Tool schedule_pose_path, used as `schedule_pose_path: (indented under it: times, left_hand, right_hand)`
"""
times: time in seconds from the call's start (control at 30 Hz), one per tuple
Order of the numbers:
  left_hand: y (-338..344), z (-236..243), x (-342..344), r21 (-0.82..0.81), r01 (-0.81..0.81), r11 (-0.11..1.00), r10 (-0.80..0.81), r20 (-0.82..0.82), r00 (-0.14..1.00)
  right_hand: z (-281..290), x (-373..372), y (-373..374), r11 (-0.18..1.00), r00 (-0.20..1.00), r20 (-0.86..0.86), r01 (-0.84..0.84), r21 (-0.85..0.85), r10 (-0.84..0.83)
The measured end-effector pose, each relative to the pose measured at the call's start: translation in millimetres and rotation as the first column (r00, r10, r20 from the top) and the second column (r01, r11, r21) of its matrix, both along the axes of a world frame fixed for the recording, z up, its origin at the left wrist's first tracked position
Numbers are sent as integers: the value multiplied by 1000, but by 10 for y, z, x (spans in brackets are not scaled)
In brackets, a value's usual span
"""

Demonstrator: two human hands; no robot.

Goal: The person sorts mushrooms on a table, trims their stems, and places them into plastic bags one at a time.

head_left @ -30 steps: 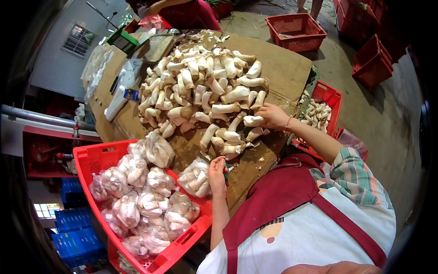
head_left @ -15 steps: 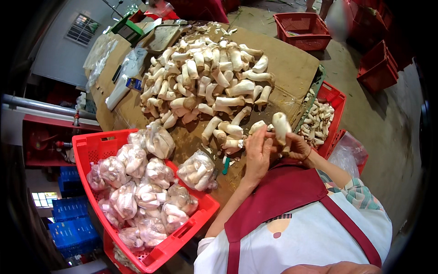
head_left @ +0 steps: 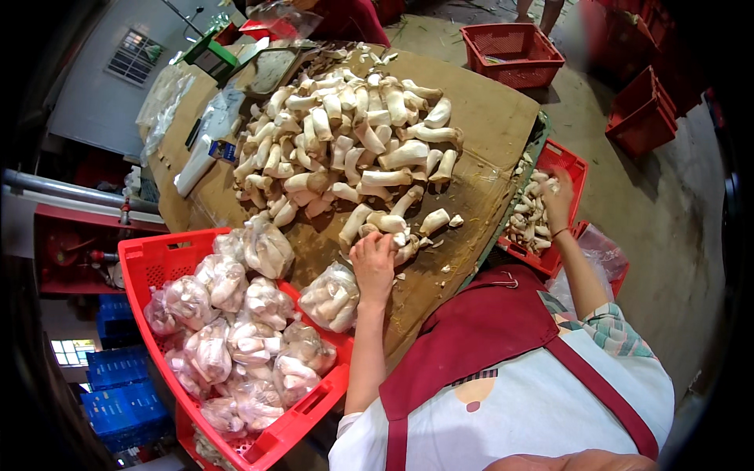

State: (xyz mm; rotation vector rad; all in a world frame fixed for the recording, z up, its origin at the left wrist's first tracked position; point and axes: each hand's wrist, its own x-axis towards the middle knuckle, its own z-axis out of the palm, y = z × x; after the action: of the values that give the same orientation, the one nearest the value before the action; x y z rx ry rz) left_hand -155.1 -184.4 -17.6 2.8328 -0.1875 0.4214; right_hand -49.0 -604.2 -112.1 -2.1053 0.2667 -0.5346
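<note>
My left hand (head_left: 375, 265) is at the near edge of a small group of king oyster mushrooms (head_left: 386, 221) on the cardboard-covered table. Its fingers are bent down against the pale stems, and what they grip is hidden beneath them. My right hand (head_left: 559, 206) reaches over the red crate (head_left: 579, 174) at the table's right side, which holds many small mushroom pieces (head_left: 531, 220). Those fingers are blurred, with something pale beside them. One loose mushroom (head_left: 434, 221) lies right of the group, a small white scrap next to it. A big heap of mushrooms (head_left: 345, 141) covers the table's middle.
At the left a red crate (head_left: 236, 451) holds several bagged portions of mushrooms (head_left: 255, 337); another filled bag (head_left: 331, 298) sits by its rim. A green scale (head_left: 210, 59) and plastic bags stand at the far left. Red crates (head_left: 512, 59) rest on the floor beyond.
My hands have parted: the left has moved left to the small mushroom group, the right out over the right crate. The mushroom they held is no longer between them. The green-handled tool is now out of sight.
</note>
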Motion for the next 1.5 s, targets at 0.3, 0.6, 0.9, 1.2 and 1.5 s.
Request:
schedule_pose_path:
  times: [0.3,0.6,0.9,1.2,1.5]
  left_hand:
    - [24,23,-105,-960,-260,-104,-35,-258,966]
    - [-12,-51,-342,-843,-295,-450,-35,-313,949]
    - [-234,-3,-301,-887,-333,-321,-28,-342,939]
    - [-780,415,-141,-724,-57,687,18,-62,998]
    - [-154,-354,-282,-248,-191,950,173,-91,981]
  right_hand:
    - [616,-226,1865,442,546,-18,-698,-563,838]
    - [374,-168,2007,511,565,-133,-806,-298,814]
    - [715,-346,1887,40,522,-26,-15,999,852]
    - [624,-708,1565,-437,532,176,418,796,828]
    - [533,-239,248,7,953,-153,157,988,262]
